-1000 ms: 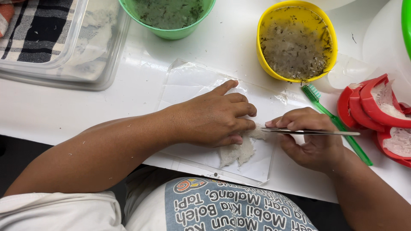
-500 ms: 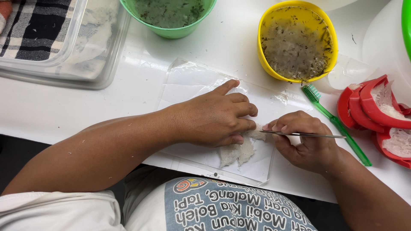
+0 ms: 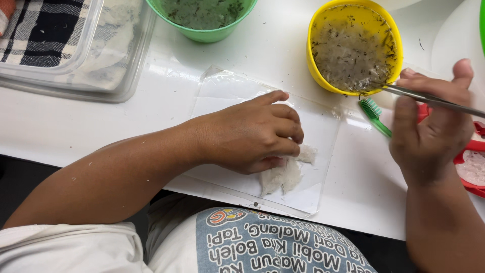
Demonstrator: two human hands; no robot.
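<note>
Worktop [image 3: 151,126], white, one, carrying everything listed. Clear sheet [image 3: 323,151], one, laid flat at the near edge as a work surface. White fibrous piece [image 3: 285,174], one, lying on the sheet near its front edge; seemingly kept there so it can be worked on a clean base. Left hand [image 3: 247,134], fingers curled and pressed down on the upper end of the piece, apparently to pin it in place; hands well apart from each other. Right hand [image 3: 432,131], raised beside the yellow bowl, pinched shut on metal tweezers [image 3: 429,98], one pair, tips at the bowl's near rim, probably to drop off what was picked out. Yellow bowl [image 3: 353,45], one, holding cloudy water flecked with dark specks. Green bowl [image 3: 202,15], one, at the far edge, contents dark and speckled, partly out of frame. Green toothbrush [image 3: 374,115], one, lying on the worktop between sheet and right hand, within easy reach. Clear tub [image 3: 81,76], one, far left, over a checked cloth [image 3: 35,30]. Red moulds [image 3: 472,167], count uncertain, at the right edge behind the right hand.
</note>
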